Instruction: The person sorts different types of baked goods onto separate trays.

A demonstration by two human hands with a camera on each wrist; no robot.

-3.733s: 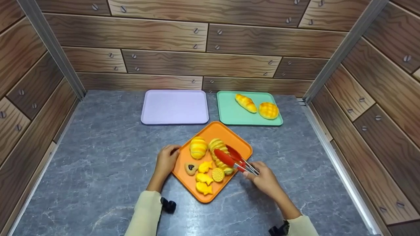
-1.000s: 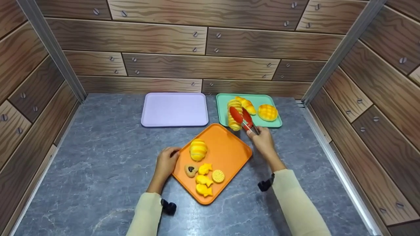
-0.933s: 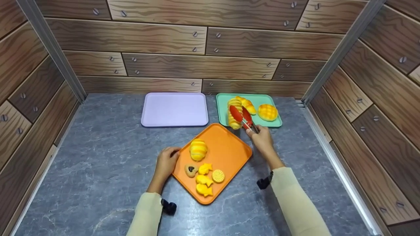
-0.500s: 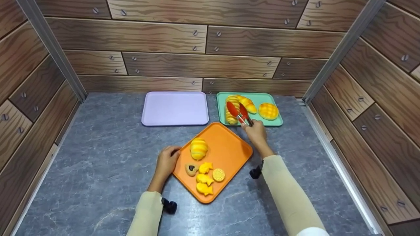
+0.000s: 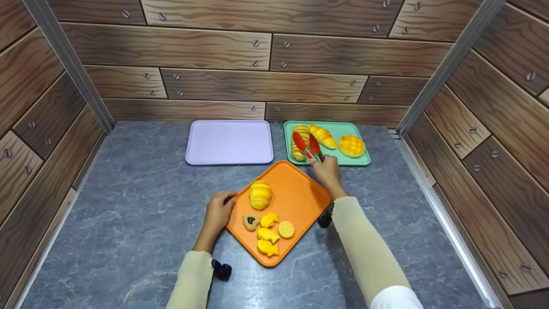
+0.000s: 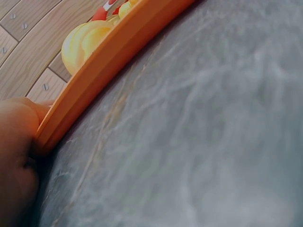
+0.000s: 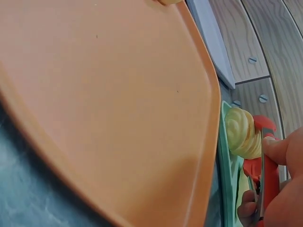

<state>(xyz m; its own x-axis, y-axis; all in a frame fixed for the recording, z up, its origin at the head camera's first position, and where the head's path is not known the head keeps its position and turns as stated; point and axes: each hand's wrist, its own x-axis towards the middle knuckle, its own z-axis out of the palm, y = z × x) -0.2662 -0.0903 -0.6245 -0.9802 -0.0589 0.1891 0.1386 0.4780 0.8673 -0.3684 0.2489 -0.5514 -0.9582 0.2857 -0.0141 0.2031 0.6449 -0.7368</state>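
Observation:
My right hand (image 5: 327, 171) holds red-tipped metal tongs (image 5: 299, 140) over the green tray (image 5: 358, 161). A long ridged bread roll (image 5: 297, 155) lies along that tray's left side, one tong tip over it and the other at its right. Whether the tips still squeeze it, I cannot tell. My left hand (image 5: 218, 211) grips the left corner of the orange tray (image 5: 296, 189), thumb and finger at its rim (image 6: 94, 78). On that tray sit a striped bun (image 5: 260, 195), a heart cookie (image 5: 250, 221), a round biscuit (image 5: 286, 230) and several fish-shaped pieces (image 5: 268, 235).
A croissant-like roll (image 5: 322, 136) and a round crosshatched bun (image 5: 351, 146) share the green tray. To its left lies a bare lilac tray (image 5: 229, 142). Wood-patterned walls (image 5: 274, 51) enclose the grey marbled tabletop (image 5: 141, 206) at the back and sides.
The tongs have carried the ridged roll from the orange tray to the green tray. Over the last second it has shifted left and come down beside the croissant-like roll. My left hand stays put.

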